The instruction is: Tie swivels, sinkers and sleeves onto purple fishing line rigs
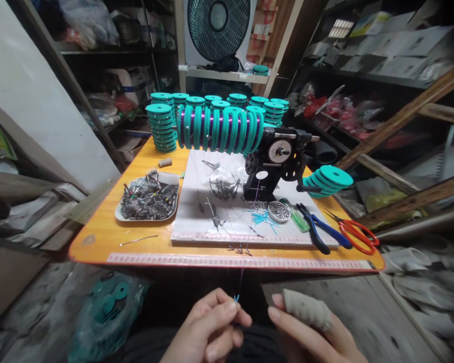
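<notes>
My left hand, below the table's front edge, is closed with thumb and finger pinched on a thin line. A short light-blue piece sticks up at the fingertips, and the line rises toward the table. To its right, my right hand has a grey ribbed finger sleeve on one finger. Its thumb and finger are close together; anything between them is too small to make out. Above the white board, a row of teal spools wound with purple line sits on a black hand-crank winder.
On the table are a tray of metal rigs, a bead dish, blue strips, pliers, orange-handled scissors and a ruler strip. Stacked teal spools stand behind. A plastic bag lies on the floor.
</notes>
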Available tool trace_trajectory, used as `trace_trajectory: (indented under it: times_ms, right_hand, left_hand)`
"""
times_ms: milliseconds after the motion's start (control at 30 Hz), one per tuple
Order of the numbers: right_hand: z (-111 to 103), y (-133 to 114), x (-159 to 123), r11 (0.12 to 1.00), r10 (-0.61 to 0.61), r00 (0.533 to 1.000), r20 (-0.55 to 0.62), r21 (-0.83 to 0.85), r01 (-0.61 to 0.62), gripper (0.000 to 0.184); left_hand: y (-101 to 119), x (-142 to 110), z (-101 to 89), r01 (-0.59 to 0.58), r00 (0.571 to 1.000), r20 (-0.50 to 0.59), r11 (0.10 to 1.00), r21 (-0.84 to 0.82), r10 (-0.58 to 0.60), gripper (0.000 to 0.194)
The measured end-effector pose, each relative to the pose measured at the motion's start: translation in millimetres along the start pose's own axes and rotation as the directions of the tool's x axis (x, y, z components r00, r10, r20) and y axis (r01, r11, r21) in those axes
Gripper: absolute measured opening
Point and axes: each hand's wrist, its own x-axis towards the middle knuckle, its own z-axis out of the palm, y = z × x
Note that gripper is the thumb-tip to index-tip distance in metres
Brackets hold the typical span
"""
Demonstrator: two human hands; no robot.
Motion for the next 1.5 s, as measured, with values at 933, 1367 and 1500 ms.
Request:
trace_trajectory:
  times_ms: [933, 1367, 1500]
  right_hand:
    - [49, -13, 114, 0.9, -0.053, 0.909, 0.414, 0.415, -0.136, 0.016]
    - [41, -34, 71, 0.821, 0.162, 0.953, 0.257, 0.5, -0.275, 0.01]
    - [35, -23, 79, 0.905, -0.252, 0.967, 0.033, 0.361, 0.224, 0.017]
  left_hand:
    - [56, -32, -20.6, -0.226, 0.199, 0.798, -0.766, 0.602, 0.569, 0.021]
    - [24, -22, -5.3, -0.512, 0.764, -0.291, 0.815, 0.27, 0.576, 0.041]
    - [24, -30, -18.1, -0.533, 0.539, 0.013, 0.329, 0.779, 0.842, 0.021]
